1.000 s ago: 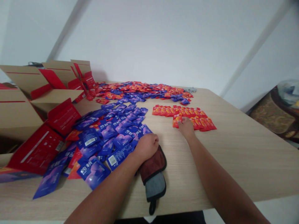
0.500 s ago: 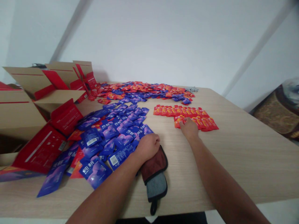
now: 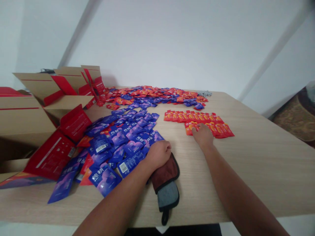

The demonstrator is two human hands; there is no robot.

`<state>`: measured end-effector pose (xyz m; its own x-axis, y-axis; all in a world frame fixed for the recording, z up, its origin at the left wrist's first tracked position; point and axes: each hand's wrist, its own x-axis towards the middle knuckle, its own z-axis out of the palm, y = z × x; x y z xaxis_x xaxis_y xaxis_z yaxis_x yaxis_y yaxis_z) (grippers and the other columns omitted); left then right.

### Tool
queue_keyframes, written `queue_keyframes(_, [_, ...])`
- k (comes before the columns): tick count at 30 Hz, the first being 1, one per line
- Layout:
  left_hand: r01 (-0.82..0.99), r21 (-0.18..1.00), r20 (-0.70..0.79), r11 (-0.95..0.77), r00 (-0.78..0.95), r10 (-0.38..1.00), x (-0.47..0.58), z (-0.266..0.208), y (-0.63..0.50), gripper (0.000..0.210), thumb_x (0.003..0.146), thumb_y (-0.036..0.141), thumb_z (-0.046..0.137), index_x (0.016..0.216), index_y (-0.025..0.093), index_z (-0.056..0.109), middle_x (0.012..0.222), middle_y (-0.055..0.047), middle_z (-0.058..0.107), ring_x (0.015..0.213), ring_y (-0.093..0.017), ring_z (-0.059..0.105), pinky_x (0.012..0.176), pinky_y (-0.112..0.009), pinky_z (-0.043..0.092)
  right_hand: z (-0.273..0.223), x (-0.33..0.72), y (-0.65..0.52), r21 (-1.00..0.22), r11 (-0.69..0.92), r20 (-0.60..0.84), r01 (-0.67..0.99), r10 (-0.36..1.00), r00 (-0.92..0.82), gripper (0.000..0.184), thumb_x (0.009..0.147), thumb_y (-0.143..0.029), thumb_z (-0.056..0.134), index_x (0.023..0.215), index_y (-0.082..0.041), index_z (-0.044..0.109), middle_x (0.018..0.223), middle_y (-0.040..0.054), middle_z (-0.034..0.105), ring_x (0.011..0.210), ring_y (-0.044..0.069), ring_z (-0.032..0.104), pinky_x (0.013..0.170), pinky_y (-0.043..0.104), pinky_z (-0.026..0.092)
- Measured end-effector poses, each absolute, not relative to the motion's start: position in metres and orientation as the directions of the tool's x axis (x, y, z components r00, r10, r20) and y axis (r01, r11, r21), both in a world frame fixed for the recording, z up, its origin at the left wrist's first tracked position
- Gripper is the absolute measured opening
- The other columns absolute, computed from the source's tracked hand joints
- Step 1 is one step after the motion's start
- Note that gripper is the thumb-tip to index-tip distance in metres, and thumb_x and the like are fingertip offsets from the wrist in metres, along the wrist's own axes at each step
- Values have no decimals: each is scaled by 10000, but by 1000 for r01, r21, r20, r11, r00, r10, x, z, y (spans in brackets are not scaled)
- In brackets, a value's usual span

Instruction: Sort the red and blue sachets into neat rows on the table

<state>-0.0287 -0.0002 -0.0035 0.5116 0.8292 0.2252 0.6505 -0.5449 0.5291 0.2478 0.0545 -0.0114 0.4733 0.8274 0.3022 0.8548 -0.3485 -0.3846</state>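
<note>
My right hand (image 3: 204,136) is at the front row of red-orange sachets (image 3: 222,130), its thumb and fingers bent on the leftmost red sachet (image 3: 189,127). A second row of red sachets (image 3: 179,116) overlaps just behind. Beside the heap of blue-purple sachets (image 3: 133,147), my left hand (image 3: 158,153) rests closed, its wrist side over the top of a maroon and grey cloth mitt (image 3: 165,177) with black edging and a loop. Whatever its curled fingers hold, if anything, is hidden.
Open cardboard boxes (image 3: 22,118) with red flaps stand at the left, against the blue heap. A long mixed pile of red and blue sachets (image 3: 152,93) runs along the back by the wall. A grey cloth (image 3: 206,93) lies at its right end. A patterned brown object (image 3: 295,114) is at far right.
The whole view has shifted slightly, so things appear a little further right. My right hand stays at the left end of the front row, and my left hand has hardly moved.
</note>
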Motion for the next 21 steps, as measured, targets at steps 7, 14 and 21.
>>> queue_keyframes(7, [652,523,219,-549,520,826,-28,-3,-1,242,840,89,545,878,188,762,938,-75,780,901,-212,707,826,-299,515,-18,210,40,-562,85,508,823,820,262,327,982,-348,534,1170,-148,712,1069,140,760,993,265,696,948,374,526])
queue_keyframes(14, [667,491,215,-560,530,820,-27,-4,0,228,835,95,533,800,193,735,872,-80,759,840,-211,687,793,-298,507,-48,163,30,-758,385,314,526,923,-222,134,888,-270,628,894,-236,758,814,30,780,750,212,714,709,312,524])
queue_keyframes(21, [530,606,296,-594,543,786,-27,6,1,258,825,75,540,868,185,770,922,-49,790,866,-182,711,823,-271,518,-56,179,40,-888,288,270,359,958,-99,234,891,-417,664,940,-203,745,757,31,731,640,189,642,592,298,502])
